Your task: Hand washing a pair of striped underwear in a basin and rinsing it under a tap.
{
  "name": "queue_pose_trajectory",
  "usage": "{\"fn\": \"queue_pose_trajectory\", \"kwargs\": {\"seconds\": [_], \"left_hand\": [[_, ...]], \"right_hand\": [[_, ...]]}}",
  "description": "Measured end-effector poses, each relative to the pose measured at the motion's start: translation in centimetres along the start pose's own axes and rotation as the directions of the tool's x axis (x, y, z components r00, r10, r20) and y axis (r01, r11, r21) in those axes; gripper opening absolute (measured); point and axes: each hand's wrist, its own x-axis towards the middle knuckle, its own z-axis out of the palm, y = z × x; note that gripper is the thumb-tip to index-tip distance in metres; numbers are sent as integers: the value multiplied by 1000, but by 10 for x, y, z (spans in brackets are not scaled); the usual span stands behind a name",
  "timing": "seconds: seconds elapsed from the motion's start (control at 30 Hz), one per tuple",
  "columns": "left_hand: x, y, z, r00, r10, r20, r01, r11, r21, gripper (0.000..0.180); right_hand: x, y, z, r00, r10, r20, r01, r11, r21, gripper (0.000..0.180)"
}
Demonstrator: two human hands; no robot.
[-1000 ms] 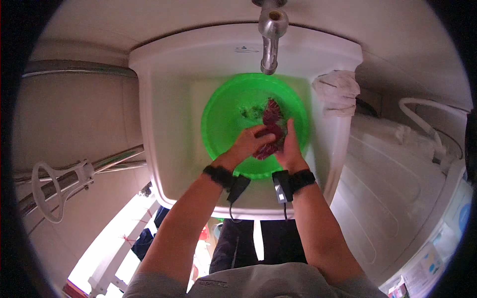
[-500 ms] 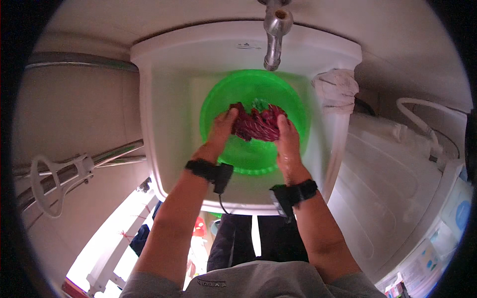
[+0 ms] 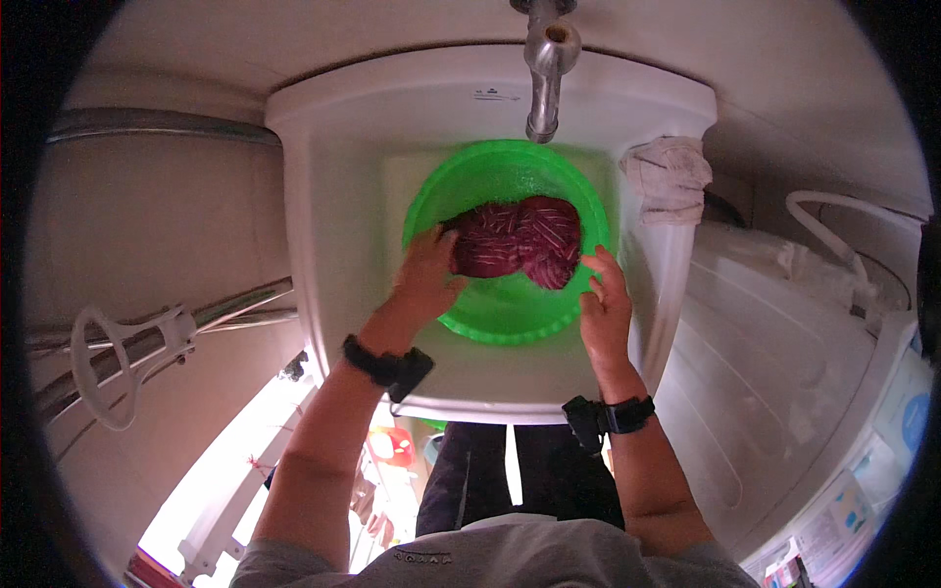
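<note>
A dark red cloth with thin pale stripes (image 3: 510,238) lies bunched in a round green basin (image 3: 500,326), which stands inside a white sink (image 3: 343,255). At the cloth's left end is my left hand (image 3: 423,279), thumb and fingers apart, the fingertips touching or very close to the fabric. My right hand (image 3: 608,304) is over the basin's right rim, fingers loosely spread and a small gap from the cloth. Nothing is in it. Black straps with small boxes sit on both wrists.
A metal faucet (image 3: 545,88) juts out above the far side of the basin. A pale rag (image 3: 667,176) hangs over the sink's right rim. To the right is a white appliance (image 3: 765,343) with a hose (image 3: 823,211); metal pipes (image 3: 235,302) and a white plastic holder (image 3: 123,358) are on the left.
Both hands held the cloth bunched between them. Now it lies wider in the basin; my right hand has let go and moved right and nearer, while my left hand has opened and moved slightly left.
</note>
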Motion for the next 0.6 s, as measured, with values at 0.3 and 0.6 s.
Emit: {"fn": "queue_pose_trajectory", "kwargs": {"seconds": [0.3, 0.6], "left_hand": [[38, 35, 80, 929, 228, 293, -326, 879, 348, 52], [50, 37, 54, 980, 63, 188, -41, 992, -119, 54]], "right_hand": [[3, 26, 41, 978, 187, 98, -210, 892, 401, 22], [14, 23, 39, 778, 606, 164, -608, 661, 439, 63]]}}
